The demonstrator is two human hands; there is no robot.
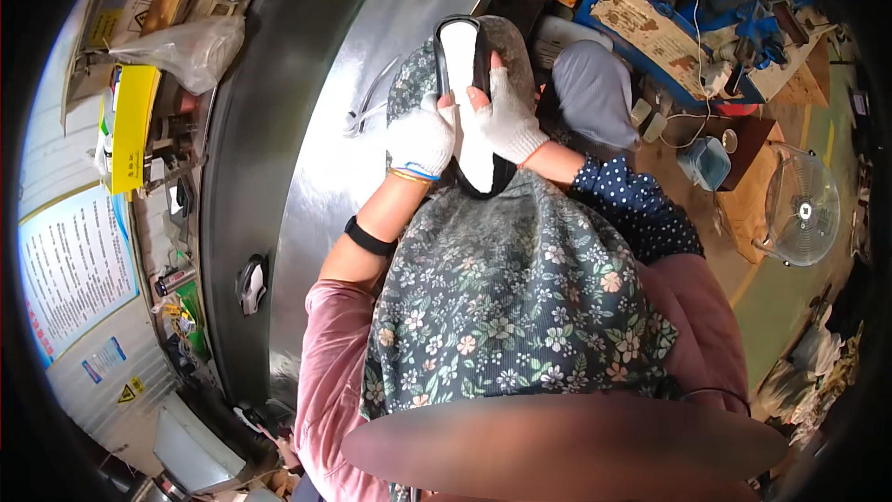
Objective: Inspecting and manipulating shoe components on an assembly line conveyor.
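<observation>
A long shoe sole [462, 56] with a black rim and a white face rests over my lap on the dark floral apron [511, 316], its long axis pointing away from me. My left hand [423, 137], in a white fingerless glove, grips its left edge with the thumb on the white face. From the right side, my right hand [511, 118], gloved the same way, closes on the sole. Its thumb also presses the white face, and a finger lies along the black edge. The fingers under the sole are hidden.
To my left runs a metal bench [325, 177] beside a dark belt [242, 149], on which a black and white shoe part [251, 285] lies. A grey covered seat [595, 88], a blue bench [641, 33], a light-blue container [704, 164] and a fan [805, 211] stand to the right.
</observation>
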